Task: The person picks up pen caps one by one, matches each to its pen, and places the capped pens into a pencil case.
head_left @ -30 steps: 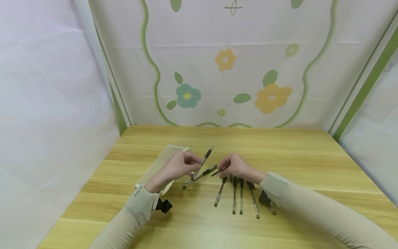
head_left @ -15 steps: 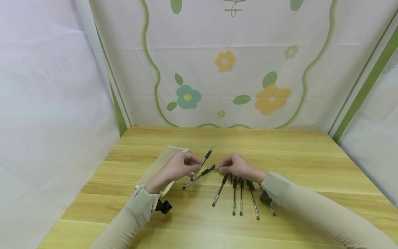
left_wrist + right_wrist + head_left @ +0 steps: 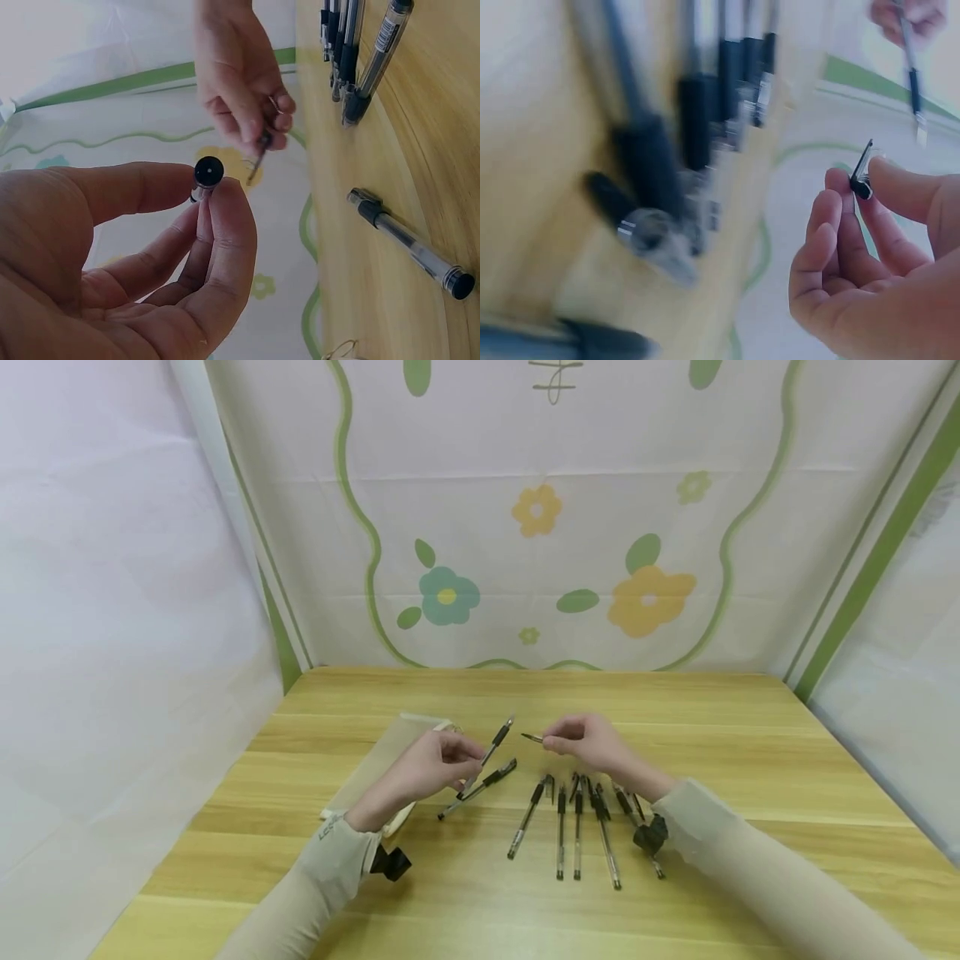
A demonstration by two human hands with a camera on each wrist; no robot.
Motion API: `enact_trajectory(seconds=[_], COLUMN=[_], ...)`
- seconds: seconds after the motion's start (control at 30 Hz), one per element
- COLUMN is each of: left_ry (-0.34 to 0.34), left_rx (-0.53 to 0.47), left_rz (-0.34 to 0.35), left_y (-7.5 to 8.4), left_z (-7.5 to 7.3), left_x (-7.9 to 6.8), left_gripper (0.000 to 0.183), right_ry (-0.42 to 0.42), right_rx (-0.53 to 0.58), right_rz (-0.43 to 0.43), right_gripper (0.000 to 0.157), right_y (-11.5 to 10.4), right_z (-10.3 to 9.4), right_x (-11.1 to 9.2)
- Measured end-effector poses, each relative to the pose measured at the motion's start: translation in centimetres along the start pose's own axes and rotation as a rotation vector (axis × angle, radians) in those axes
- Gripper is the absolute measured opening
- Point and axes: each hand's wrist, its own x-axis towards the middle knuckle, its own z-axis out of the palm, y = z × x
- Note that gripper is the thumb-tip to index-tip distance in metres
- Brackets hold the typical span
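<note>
The left hand [image 3: 435,766] pinches a pen [image 3: 497,739], the right hand [image 3: 592,745] a small cap [image 3: 532,738], both above the table [image 3: 450,902]. A loosened pinch could drop the cap (slight as it is) among the loose pens [image 3: 578,835].

2 beige sleeves [image 3: 772,868], dk lettering [image 3: 330,827] on L cuff [image 3: 339,857], 2 blk wrist blocks [image 3: 392,863]

A beige pouch [image 3: 369,762], partly hidden, lies on the wood-grain worktop [image 3: 675,702] nearer the left edge than the right, slanting roughly along it. Behind the far edge is a white cloth [image 3: 480,452] with orange flowers [image 3: 630,610], a blue flower [image 3: 457,606] and a wavy green line [image 3: 725,564]. White sheets [image 3: 127,610] flank both sides, green bands [image 3: 879,564] running down to the far corners.
</note>
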Motion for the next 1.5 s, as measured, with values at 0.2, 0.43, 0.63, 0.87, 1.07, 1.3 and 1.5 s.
enact_trajectory(seconds=[0.2,0.43,0.63,0.87,1.07,1.3,1.5], left_ry=[-0.016,-0.015,-0.009,-0.014,0.004,-0.006,-0.037], left_rx=[0.015,0.011,0.034,0.04,0.029,0.022,0.003], left_rz=[0.024,0.031,0.051,0.052,0.076,0.111,0.129], left_y=[0.0,0.1,0.0,-0.1,-0.1,0.3,0.5], left_z=[0.2,0.3,0.6,0.8,1.0,1.4,1.6], left_x=[0.0,0.0,0.2,0.2,0.0,-0.2,-0.2], left_gripper=[0.022,0.022,0.022,0.019,0.02,0.021,0.021], right_ry=[0.019,0.016,0.0,-0.009,-0.017,-0.027,-0.028], right_rx=[0.043,0.136,0.1,0.074,0.07,0.059,0.058], right_rz=[-0.036,-0.071,-0.08,-0.063,-0.046,-0.024,-0.015], right_gripper=[0.027,0.03,0.029,0.027,0.028,0.031,0.036], right_y=[-1.6,-3.2,-4.1,-4.2,-4.0,-3.2,-3.1], right_z=[-2.4,-4.7,-5.7,-5.8,-5.6,-5.5,-5.5], right_x=[-1.7,-4.0,-4.6,-4.8,-4.7,-4.3,-4.1])
